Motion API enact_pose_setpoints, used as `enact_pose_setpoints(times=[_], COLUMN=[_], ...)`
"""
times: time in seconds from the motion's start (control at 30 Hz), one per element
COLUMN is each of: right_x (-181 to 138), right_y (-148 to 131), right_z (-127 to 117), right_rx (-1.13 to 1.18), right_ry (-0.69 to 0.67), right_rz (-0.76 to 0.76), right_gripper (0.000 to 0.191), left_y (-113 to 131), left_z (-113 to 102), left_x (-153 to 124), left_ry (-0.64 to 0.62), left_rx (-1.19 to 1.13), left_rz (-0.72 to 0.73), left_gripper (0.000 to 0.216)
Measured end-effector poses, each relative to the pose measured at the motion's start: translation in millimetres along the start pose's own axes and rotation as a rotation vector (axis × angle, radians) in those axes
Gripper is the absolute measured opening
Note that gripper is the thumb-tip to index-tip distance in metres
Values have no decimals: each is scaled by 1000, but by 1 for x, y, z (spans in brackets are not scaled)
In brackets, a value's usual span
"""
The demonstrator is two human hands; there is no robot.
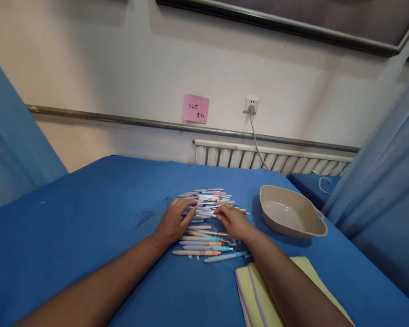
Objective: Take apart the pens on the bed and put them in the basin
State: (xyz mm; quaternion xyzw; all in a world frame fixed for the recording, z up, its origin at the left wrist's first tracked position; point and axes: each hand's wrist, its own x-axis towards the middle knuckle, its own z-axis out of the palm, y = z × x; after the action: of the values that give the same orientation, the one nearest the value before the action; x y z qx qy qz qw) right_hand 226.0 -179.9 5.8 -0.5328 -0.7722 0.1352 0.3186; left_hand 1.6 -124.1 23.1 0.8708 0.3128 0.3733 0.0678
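Observation:
Many slim pens (204,198) lie side by side in a rough stack across the blue-covered surface. My left hand (175,220) rests at their left ends, thumb and index finger apart, touching the pens but gripping none that I can see. From the right, my right hand (234,221) pinches the end of a pale pen (204,215). Closer to me lies a looser row, with an orange-and-cream pen (198,253), a lilac-and-blue pen (206,248) and a light blue pen (225,257) set at a slant. Tiny white bits (190,257) sit below the row.
A beige plastic basin (289,218) stands right of the pens. A folded yellow towel (259,295) lies under my right forearm. Behind the blue cover (98,204) are a radiator (231,156), a metal rail and a plugged socket (251,105). Blue curtains hang at both sides.

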Motion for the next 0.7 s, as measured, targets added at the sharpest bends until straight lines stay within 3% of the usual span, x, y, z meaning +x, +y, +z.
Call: enact_pose_setpoints(times=[0.27,0.4,0.57,0.7], right_x=[2,2,1,1], right_y=[2,-2,-5,-5], right_z=[12,12,10,8], right_rx=[269,267,208,176], right_ry=[22,12,25,54], right_rz=[87,85,17,28], right_gripper=[13,10,9,9], left_y=[9,10,9,9], left_z=[-1,1,1,-1], left_x=[-1,-1,-2,-2], left_ry=[-140,-162,-197,-154], left_rx=[-40,-39,-40,-56], left_rz=[82,44,-110,20], left_gripper=[18,20,28,37])
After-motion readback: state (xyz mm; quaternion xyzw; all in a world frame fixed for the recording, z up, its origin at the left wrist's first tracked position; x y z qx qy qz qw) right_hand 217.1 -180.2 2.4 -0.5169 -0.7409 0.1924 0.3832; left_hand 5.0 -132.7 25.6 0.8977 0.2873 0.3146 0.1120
